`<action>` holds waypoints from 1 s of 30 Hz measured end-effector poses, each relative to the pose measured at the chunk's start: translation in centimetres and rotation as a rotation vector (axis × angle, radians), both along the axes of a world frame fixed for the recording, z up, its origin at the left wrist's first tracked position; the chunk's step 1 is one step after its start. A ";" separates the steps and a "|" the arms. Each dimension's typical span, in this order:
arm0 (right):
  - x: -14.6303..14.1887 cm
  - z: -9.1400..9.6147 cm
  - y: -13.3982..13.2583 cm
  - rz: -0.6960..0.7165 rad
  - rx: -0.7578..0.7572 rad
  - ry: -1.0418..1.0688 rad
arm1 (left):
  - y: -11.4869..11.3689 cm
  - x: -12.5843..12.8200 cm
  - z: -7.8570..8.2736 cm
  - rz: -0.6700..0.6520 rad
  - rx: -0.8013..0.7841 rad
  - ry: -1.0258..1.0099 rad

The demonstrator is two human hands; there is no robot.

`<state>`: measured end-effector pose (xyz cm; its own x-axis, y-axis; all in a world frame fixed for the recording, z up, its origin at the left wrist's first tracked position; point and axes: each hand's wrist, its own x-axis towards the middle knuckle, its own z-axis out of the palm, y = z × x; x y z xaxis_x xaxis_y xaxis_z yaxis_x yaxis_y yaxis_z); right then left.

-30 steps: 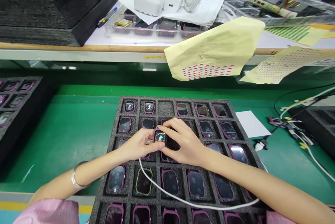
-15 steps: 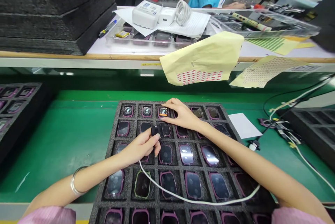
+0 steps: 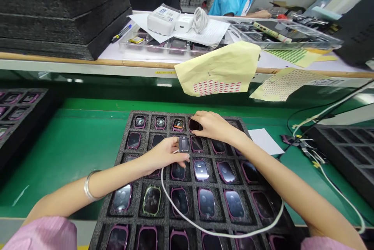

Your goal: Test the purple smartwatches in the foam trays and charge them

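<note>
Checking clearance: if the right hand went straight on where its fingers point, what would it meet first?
Probably the foam divider just past the dark-screened watch by the right hand, then the watch with the orange strip; depth is unclear, so it may pass above.

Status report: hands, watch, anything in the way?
Left hand holding small black piece. Right hand at dark-screened watch, top row; grip unclear. White cable looped over tray, clear of that watch.

An electronics workshop: green workbench (image 3: pixel 84 137), sectioned black foam tray (image 3: pixel 134 218) of purple-framed watches (image 3: pixel 207 202) at six o'clock, stacked black foam slabs (image 3: pixel 58 20) at ten.
</note>
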<state>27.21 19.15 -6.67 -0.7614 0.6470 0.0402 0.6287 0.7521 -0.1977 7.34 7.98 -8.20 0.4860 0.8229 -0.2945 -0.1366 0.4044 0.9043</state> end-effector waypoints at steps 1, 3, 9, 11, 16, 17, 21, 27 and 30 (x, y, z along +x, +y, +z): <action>0.1 0.2 -0.1 -0.008 0.001 0.026 | 0.2 0.4 -0.2 0.011 -0.018 -0.035; 0.6 0.7 -0.8 -0.029 0.001 0.101 | 0.4 0.8 -0.7 0.030 -0.054 -0.066; 0.9 1.1 -5.6 0.112 -0.153 0.425 | 0.0 0.7 -1.2 0.007 0.009 -0.107; 0.4 0.5 -6.7 0.138 -0.144 0.368 | -0.1 0.7 -1.2 -0.012 0.037 -0.114; -0.1 -1.4 -7.3 0.189 -0.089 0.335 | -0.4 0.8 -1.6 0.029 0.011 -0.042; -0.1 -1.7 -7.4 0.181 -0.067 0.338 | -0.5 0.9 -1.6 0.053 0.008 -0.028; -0.1 -2.3 -7.9 0.150 0.010 0.358 | -0.7 1.1 -1.7 0.115 0.058 -0.011; -0.1 -2.4 -8.0 0.225 -0.018 0.506 | -1.0 0.9 -2.0 0.005 0.076 -0.046; 0.0 -2.5 -7.9 0.221 -0.067 0.544 | -1.2 0.8 -2.4 -0.055 0.076 -0.010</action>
